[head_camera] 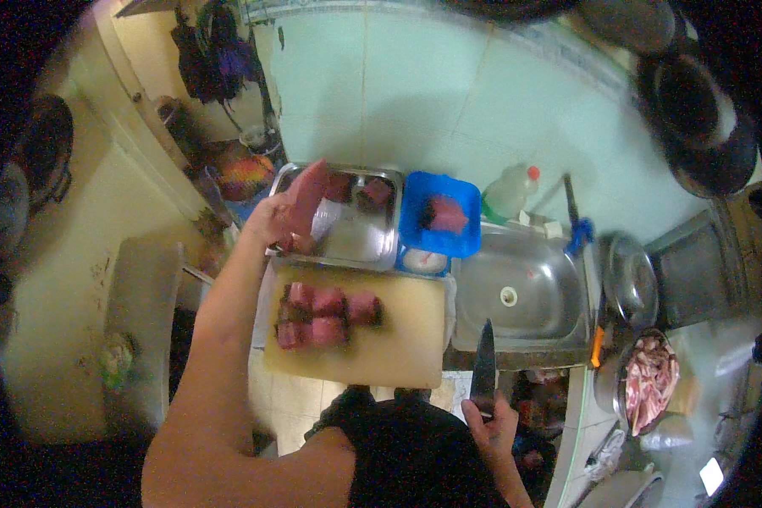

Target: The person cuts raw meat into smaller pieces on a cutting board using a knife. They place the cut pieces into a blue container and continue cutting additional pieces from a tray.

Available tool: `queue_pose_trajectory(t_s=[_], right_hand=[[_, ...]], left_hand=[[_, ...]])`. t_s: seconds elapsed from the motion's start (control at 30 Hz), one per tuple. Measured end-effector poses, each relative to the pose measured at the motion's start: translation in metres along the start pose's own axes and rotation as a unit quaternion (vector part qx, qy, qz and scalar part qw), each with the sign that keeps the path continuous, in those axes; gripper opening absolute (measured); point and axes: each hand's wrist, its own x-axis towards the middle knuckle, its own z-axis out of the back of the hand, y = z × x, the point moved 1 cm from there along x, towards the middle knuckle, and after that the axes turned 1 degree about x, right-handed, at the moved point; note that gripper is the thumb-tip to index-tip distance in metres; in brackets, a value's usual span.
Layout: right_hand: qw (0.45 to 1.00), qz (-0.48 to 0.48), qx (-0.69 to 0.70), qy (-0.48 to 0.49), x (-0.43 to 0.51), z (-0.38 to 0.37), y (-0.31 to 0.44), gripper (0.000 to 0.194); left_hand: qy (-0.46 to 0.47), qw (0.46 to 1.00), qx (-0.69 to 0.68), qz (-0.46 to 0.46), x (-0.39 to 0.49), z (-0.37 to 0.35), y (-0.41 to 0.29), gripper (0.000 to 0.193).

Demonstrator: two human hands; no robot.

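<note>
My left hand point(272, 214) grips a long piece of raw meat point(307, 195) above the left side of a rectangular steel tray point(362, 236). Darker meat chunks point(374, 192) lie at the tray's far end. In front of it, several cut pieces of meat point(327, 305) sit in two rows on a pale cutting board point(400, 336). My right hand point(494, 424) holds a kitchen knife point(484, 368) by its handle, blade pointing away from me, to the right of the board and near the sink's front edge.
A blue plastic basin point(413, 222) with meat rests on a dial scale point(425, 260). The steel sink point(546, 305) is right of the board. A bottle with a red cap point(511, 193) stands behind it. Farther right are a bowl of raw meat point(651, 384) and an orange-handled tool point(598, 346).
</note>
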Motion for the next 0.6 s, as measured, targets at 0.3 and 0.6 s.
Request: queue_pose_trajectory(t_s=[0.3,0.6], right_hand=[[0.995,0.076,-0.018,0.066,0.026,0.03,-0.006,0.025],[0.927,0.26,-0.113,0.245,0.115,0.067,-0.016,0.023]], left_hand=[[0.072,0.996,-0.039,0.033,-0.148,-0.111,0.05,0.07],[0.076,0.992,0.104,-0.005,-0.213,-0.233,0.211,0.089]])
